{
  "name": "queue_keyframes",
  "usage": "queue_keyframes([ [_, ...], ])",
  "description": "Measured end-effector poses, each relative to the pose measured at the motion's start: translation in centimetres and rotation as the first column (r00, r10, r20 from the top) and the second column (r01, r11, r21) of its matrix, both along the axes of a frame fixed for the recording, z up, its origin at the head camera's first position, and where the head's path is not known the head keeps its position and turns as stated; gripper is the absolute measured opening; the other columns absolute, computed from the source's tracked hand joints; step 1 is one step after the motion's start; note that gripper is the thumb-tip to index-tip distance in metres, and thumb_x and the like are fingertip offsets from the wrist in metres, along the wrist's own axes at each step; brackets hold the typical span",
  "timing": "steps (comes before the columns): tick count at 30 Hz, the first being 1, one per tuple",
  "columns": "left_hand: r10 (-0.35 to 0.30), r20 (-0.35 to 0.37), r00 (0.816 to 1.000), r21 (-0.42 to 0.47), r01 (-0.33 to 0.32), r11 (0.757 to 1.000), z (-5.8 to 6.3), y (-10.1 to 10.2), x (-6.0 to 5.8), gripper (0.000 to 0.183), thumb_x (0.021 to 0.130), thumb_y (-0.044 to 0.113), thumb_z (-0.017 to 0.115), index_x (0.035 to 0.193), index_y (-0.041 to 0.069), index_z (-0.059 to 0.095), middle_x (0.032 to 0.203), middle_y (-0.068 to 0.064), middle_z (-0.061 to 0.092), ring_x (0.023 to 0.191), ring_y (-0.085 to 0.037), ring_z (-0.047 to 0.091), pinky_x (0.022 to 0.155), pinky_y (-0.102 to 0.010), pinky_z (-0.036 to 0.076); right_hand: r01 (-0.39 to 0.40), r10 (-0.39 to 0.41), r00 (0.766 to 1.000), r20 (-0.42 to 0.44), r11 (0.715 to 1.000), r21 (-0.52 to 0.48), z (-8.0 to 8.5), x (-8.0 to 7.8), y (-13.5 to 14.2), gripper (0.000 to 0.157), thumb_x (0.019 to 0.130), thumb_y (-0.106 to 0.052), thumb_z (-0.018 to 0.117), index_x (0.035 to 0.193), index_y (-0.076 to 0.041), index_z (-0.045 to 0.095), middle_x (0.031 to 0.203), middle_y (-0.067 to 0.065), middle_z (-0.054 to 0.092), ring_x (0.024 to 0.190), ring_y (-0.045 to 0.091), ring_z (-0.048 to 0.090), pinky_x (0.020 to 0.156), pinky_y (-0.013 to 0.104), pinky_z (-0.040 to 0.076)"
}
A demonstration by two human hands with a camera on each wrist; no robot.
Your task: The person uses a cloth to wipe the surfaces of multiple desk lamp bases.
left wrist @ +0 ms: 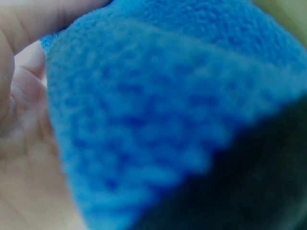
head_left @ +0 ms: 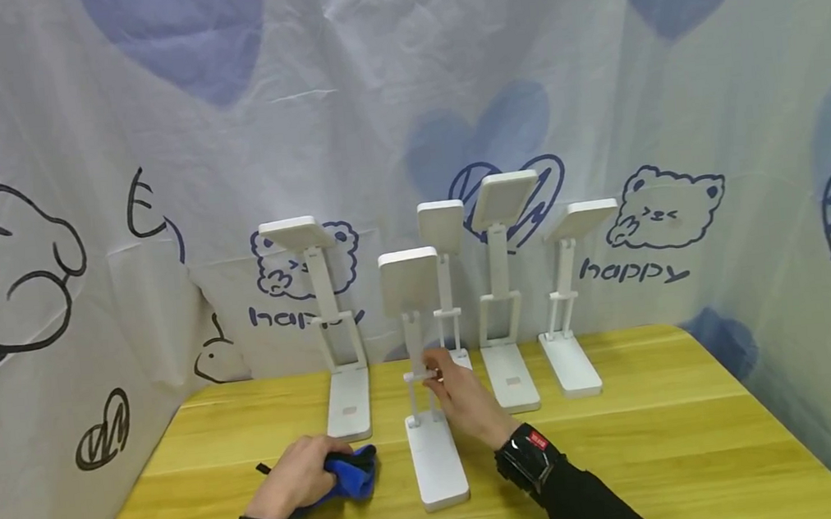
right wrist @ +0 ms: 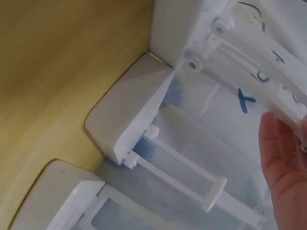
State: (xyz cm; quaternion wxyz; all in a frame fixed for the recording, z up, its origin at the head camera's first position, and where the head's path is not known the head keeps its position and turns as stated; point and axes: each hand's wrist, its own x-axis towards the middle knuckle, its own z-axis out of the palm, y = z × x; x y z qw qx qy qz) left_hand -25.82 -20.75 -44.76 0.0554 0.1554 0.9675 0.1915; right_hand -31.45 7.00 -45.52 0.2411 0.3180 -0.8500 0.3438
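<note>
Fingers of my right hand (head_left: 469,393) pinch the front white stand (head_left: 437,464) at its hinged crossbar (head_left: 417,376), likely because that slim joint is easy to grasp and lets me steady the upright. Left of that grip, my left hand (head_left: 302,472) clasps a blue cloth (head_left: 355,474), bunched, probably to make it compact. Beyond my right hand, four other stands (head_left: 513,383) rest apart on the wooden table (head_left: 682,426), perhaps so each stays reachable.
</note>
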Motion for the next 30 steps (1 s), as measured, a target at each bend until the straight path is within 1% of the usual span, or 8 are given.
queue_keyframes([
  [3, 0.001, 0.009, 1.000, 0.001, -0.001, 1.000, 0.0, 0.1, 0.0, 0.043, 0.073, -0.008, 0.060, 0.105, 0.017, 0.075, 0.109, -0.007, 0.071, 0.100, -0.025, 0.064, 0.087, -0.045, 0.051, -0.010, 0.011, 0.999, 0.035, 0.999, -0.044, 0.1, 0.7, 0.6, 0.037, 0.096, -0.006, 0.059, 0.128, -0.006, 0.041, 0.108, 0.015, 0.070, 0.090, 0.022, 0.070, 0.069, 0.029, 0.056],
  [5, 0.004, 0.013, 1.000, 0.001, -0.004, 1.000, -0.1, 0.2, -0.1, 0.044, 0.073, -0.008, 0.060, 0.106, 0.017, 0.075, 0.109, -0.006, 0.071, 0.099, -0.024, 0.064, 0.088, -0.045, 0.051, -0.004, 0.006, 0.999, 0.040, 0.998, -0.057, 0.4, 1.2, 1.0, 0.036, 0.095, -0.006, 0.061, 0.128, -0.005, 0.046, 0.107, 0.013, 0.071, 0.088, 0.021, 0.070, 0.068, 0.028, 0.056],
  [7, 0.007, 0.006, 1.000, 0.001, -0.007, 1.000, -0.1, 0.3, -0.2, 0.044, 0.072, -0.008, 0.060, 0.106, 0.017, 0.075, 0.109, -0.006, 0.071, 0.100, -0.024, 0.064, 0.089, -0.047, 0.051, -0.005, 0.007, 0.999, 0.036, 0.999, -0.054, 0.8, 1.5, 1.4, 0.034, 0.094, -0.007, 0.063, 0.125, -0.004, 0.053, 0.104, 0.011, 0.072, 0.085, 0.019, 0.070, 0.067, 0.027, 0.056],
  [10, 0.002, -0.009, 1.000, 0.004, -0.002, 1.000, -0.1, 0.4, -0.3, 0.044, 0.072, -0.007, 0.061, 0.107, 0.016, 0.074, 0.108, -0.006, 0.071, 0.099, -0.025, 0.065, 0.089, -0.049, 0.051, -0.017, 0.018, 0.999, 0.034, 0.999, -0.052, 1.1, 1.6, 1.8, 0.023, 0.092, -0.007, 0.065, 0.116, -0.005, 0.063, 0.098, 0.007, 0.071, 0.084, 0.018, 0.070, 0.069, 0.025, 0.056],
  [16, -0.021, -0.048, 0.999, 0.009, 0.022, 1.000, -0.6, 0.7, -0.1, 0.045, 0.075, -0.003, 0.064, 0.116, 0.012, 0.070, 0.110, -0.009, 0.070, 0.102, -0.032, 0.066, 0.088, -0.051, 0.051, -0.049, 0.058, 0.995, 0.085, 0.993, -0.106, 0.5, 1.6, 1.8, 0.019, 0.093, -0.004, 0.063, 0.111, -0.003, 0.068, 0.097, 0.008, 0.072, 0.087, 0.019, 0.071, 0.073, 0.025, 0.058],
  [18, -0.038, -0.056, 0.998, 0.000, 0.038, 0.999, -0.8, 1.0, -0.1, 0.046, 0.075, -0.001, 0.065, 0.119, 0.011, 0.068, 0.112, -0.011, 0.070, 0.104, -0.034, 0.065, 0.089, -0.053, 0.051, -0.050, 0.062, 0.994, 0.094, 0.991, -0.125, 0.3, 1.7, 1.8, 0.020, 0.093, -0.004, 0.063, 0.113, -0.003, 0.069, 0.099, 0.009, 0.073, 0.088, 0.020, 0.071, 0.074, 0.025, 0.058],
  [24, -0.097, -0.055, 0.994, -0.007, 0.097, 0.995, -1.0, 2.1, 0.2, 0.054, 0.075, 0.004, 0.072, 0.128, 0.005, 0.063, 0.118, -0.015, 0.068, 0.107, -0.034, 0.064, 0.091, -0.054, 0.050, -0.065, 0.083, 0.992, 0.099, 0.983, -0.170, 0.0, 2.1, 1.9, 0.020, 0.093, -0.003, 0.063, 0.112, -0.001, 0.068, 0.101, 0.012, 0.072, 0.089, 0.023, 0.070, 0.073, 0.026, 0.059],
  [30, -0.168, -0.094, 0.981, 0.006, 0.169, 0.986, -0.7, 3.1, 0.3, 0.040, 0.082, 0.008, 0.069, 0.122, 0.008, 0.065, 0.115, -0.010, 0.069, 0.106, -0.029, 0.065, 0.089, -0.049, 0.052, -0.061, 0.082, 0.990, 0.117, 0.983, -0.172, 0.0, 2.2, 2.0, 0.022, 0.094, -0.003, 0.060, 0.115, -0.002, 0.067, 0.104, 0.012, 0.071, 0.091, 0.023, 0.070, 0.073, 0.025, 0.059],
])
